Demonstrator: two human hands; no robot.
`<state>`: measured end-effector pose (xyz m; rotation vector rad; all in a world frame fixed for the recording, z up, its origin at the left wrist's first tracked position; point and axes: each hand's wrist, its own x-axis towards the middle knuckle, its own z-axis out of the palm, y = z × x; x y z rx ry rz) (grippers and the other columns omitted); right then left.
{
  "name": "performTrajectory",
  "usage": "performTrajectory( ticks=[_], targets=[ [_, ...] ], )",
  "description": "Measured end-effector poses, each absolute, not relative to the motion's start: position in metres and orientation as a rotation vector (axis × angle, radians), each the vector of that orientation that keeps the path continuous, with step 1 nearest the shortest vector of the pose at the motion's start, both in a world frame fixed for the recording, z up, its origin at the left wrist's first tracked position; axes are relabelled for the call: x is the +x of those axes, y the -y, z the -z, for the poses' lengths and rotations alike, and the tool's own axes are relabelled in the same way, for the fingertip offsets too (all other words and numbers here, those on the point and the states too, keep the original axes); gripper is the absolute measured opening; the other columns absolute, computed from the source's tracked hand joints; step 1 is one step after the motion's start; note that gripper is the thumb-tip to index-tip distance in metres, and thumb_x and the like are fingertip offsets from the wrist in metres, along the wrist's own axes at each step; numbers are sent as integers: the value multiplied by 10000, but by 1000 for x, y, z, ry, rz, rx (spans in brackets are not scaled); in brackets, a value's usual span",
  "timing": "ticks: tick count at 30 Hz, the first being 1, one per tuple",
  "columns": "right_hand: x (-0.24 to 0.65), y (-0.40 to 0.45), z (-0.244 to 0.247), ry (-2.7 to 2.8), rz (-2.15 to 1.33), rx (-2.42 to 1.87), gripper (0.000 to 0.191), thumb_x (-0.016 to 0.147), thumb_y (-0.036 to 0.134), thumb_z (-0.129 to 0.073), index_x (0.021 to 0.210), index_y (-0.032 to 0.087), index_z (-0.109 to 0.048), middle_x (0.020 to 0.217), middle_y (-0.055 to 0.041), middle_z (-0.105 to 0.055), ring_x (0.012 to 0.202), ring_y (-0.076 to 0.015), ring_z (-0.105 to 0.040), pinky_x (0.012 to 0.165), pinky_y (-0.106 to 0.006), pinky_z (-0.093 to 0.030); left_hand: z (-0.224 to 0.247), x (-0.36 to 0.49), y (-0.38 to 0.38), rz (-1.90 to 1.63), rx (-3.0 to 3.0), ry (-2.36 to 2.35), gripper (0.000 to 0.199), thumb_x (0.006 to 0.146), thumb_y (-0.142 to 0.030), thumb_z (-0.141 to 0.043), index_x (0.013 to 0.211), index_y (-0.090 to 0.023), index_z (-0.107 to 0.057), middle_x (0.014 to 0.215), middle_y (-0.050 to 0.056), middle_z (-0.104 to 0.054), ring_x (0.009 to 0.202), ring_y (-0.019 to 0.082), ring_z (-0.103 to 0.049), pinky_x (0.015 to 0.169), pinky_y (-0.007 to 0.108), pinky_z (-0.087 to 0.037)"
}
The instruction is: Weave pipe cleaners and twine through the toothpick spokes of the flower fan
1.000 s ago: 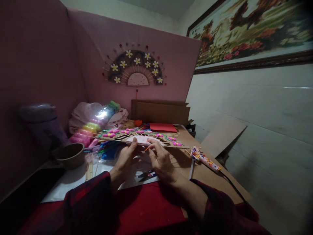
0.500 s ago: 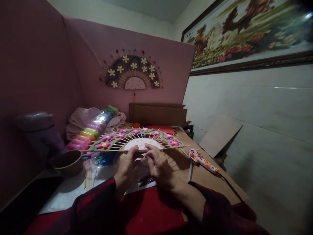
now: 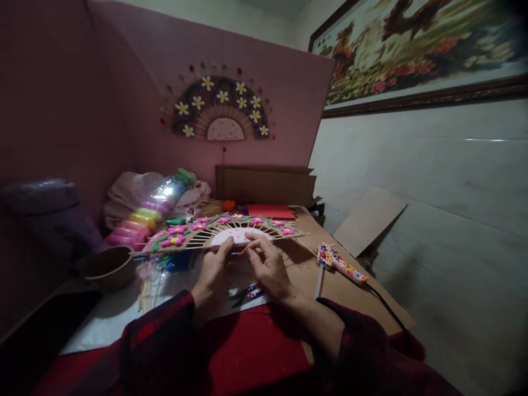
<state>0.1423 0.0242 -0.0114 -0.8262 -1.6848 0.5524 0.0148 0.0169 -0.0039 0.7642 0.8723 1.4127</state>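
Fan [image 3: 233, 235]: half-round, held up over the near part of the table in both hands, tipped back so that we see it strongly foreshortened, its straight edge toward us. At its base we note a pale half-disc with pink spots. Thin light sticks spread from this like ribs, gaps showing between them, out to a coarse brown band. Along the band we count a row of bright pink flowers [image 3: 172, 241] with yellow centres where these can be made out, and a green wavy line running among them. A stick end juts out past the band at each side.

Left hand [image 3: 211, 275]: thumb on top of the half-disc's near edge, fingers curled beneath, grasping the fan. Right hand [image 3: 270, 269]: upper fingers against the half-disc, thumb and forefinger drawn together at an orange cord [image 3: 244, 249], which we read as pinched; the lower fingers are folded in.

Below the hands we find dark-handled snips [image 3: 251, 293] on a white sheet [image 3: 99, 324]. To the right lies a flower-patterned glue gun [image 3: 342, 265] on a brown board [image 3: 355, 302]; to the left, a bowl [image 3: 109, 269] and a bag of coloured packs [image 3: 140, 223]. Behind, on the pink wall, we see a second fan with white flowers [image 3: 223, 97]
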Motion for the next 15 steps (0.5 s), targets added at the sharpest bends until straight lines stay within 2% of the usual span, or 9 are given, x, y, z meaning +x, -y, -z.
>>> performTrajectory(
  ticks=[4,10,15],
  targets=[
    [142,-30,13,1524,-818,-792,126,845,303,-526,793,191,-554,1203,-104,-580,921,-182,-638,740,-313,-564,4,13,-17,-1438,869,-915,425,654,-402,-732,976,-134,-665,949,99,-704,736,168,-644,545,224,-430],
    [142,-34,12,1432,-918,-740,167,815,357,-571,803,192,-554,1179,-99,-591,901,-195,-648,749,-348,-582,3,14,-18,-1425,905,-970,443,646,-413,-727,970,-116,-674,927,106,-699,725,163,-618,541,230,-411],
    [142,-35,11,1399,-973,-703,180,796,367,-595,801,193,-552,1173,-98,-586,928,-211,-647,744,-366,-591,1,14,-15,-1450,877,-1034,408,610,-399,-739,892,-110,-681,799,72,-694,665,150,-601,533,233,-404]
  ],
)
